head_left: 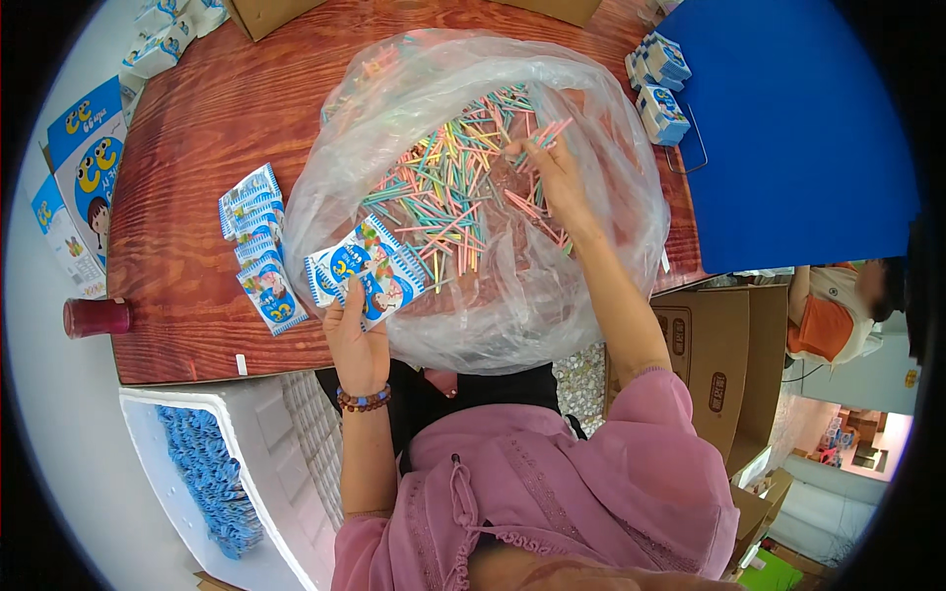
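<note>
A large clear plastic bag (493,335) lies spread on a reddish wood-grain desk (197,128), its mouth gaping upward. Inside it is a loose heap of thin candy-like sticks (455,177) in pink, green, yellow and blue-green, lying at all angles.

The left hand (355,340) is at the bag's near left edge, its grip closed on the lower edge of overlapping blue-and-white printed packets (367,276). The right hand (554,175) reaches over the heap, its grip pinching a small bunch of sticks (552,132), pink ones among them.

On the desk, left of the bag, more small packets (258,246) overlap in a row. A red jar (97,318) stands by the desk's left edge. Below, a white foam box (217,402) contains blue wrappers (205,478). A cardboard box (685,379) stands to the right, near another person (828,313) in orange and white.
</note>
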Tool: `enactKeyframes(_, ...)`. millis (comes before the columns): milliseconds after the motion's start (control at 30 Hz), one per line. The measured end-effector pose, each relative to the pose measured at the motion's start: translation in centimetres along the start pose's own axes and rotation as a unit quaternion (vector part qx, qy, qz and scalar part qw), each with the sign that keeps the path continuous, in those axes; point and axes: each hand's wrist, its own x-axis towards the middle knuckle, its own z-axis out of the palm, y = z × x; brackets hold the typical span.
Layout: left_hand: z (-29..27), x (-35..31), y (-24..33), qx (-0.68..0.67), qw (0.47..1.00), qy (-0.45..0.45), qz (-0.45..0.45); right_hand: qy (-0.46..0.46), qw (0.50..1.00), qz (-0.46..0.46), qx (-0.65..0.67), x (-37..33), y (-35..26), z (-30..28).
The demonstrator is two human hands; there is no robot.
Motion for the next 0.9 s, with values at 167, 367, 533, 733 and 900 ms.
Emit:
enactKeyframes(167,1.0,-0.1,-0.3,-0.011,1.000,-0.006,-0.017,-0.060,0.972,-0.073,-0.215,-1.5,1.9,0.5)
enactKeyframes(367,1.4,0.2,-0.5,-0.001,1.000,-0.003,-0.017,-0.051,0.992,-0.035,-0.105,-1.2,0.7,0.3)
enactKeyframes(533,2.5,1.4,-1.6,0.009,1.000,0.002,-0.016,-0.029,0.992,-0.030,0.121,-1.9,-5.2,1.3)
enactKeyframes(733,4.4,2.8,-3.7,-0.026,0.999,-0.028,-0.032,-0.001,0.912,-0.024,0.411,-5.6,-8.6,6.3)
enactKeyframes(900,4.7,2.8,-4.0,-0.021,0.999,-0.031,-0.032,0.009,0.911,0.004,0.413,-7.6,-9.9,8.2)
